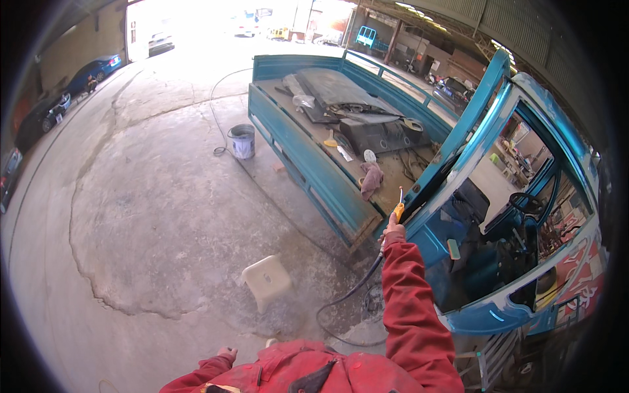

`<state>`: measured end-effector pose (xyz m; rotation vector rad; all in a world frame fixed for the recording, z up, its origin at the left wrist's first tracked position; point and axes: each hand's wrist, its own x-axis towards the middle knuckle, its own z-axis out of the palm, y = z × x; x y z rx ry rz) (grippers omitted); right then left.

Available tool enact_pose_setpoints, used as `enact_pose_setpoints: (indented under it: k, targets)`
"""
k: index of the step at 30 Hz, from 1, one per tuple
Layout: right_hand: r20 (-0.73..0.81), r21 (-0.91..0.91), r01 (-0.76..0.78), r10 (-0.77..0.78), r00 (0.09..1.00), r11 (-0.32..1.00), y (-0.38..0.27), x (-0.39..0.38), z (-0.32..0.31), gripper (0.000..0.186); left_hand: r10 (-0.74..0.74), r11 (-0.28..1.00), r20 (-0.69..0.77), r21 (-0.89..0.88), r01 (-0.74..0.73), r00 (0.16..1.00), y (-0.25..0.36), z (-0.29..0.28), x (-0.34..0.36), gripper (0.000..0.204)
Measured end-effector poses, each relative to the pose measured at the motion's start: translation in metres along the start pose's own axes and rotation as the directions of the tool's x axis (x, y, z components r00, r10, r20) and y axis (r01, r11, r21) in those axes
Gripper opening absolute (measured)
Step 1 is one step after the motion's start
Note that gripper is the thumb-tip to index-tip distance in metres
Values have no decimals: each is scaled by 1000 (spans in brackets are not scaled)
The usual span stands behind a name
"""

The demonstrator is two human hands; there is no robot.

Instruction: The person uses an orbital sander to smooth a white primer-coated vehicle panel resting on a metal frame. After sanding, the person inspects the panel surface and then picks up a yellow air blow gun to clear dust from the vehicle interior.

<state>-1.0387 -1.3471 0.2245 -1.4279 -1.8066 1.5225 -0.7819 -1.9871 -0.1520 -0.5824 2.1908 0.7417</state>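
Note:
My right arm reaches forward in a red sleeve. My right hand (393,228) is wrapped round the yellow handle of what looks like a welding torch (399,211), its thin tip pointing up and away. From it a black cable (359,283) hangs to the floor. The torch is by the corner between the truck's teal cargo bed (298,147) and its blue cab (432,252), and I cannot tell whether it touches. Low beside my body, my left hand (227,354) has its fingers curled, with nothing seen in them.
A cream plastic stool (267,278) stands on the cracked concrete floor, with a bucket (242,141) farther off. In the bed lie dark panels (377,134) and a rag (371,181). A sponge-like block (453,249) is at the cab opening. Metal ladder-like rails (495,360) are at lower right.

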Motion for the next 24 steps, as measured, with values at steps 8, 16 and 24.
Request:
enact_pose_setpoints:
  k: [8,16,24]
  targets:
    - [34,-78,-21,24,999,997,28,-12,-2,73,1,1000,34,-6,-1,999,-29,22,14,49]
    - [149,153,-23,0,989,988,30,-46,-16,59,559,789,-377,-30,-613,738,143,-129,-29,49]
    - [174,242,-103,61,983,965,38,-36,-23,68,719,-211,-607,272,-939,-337,350,-375,-343,87]
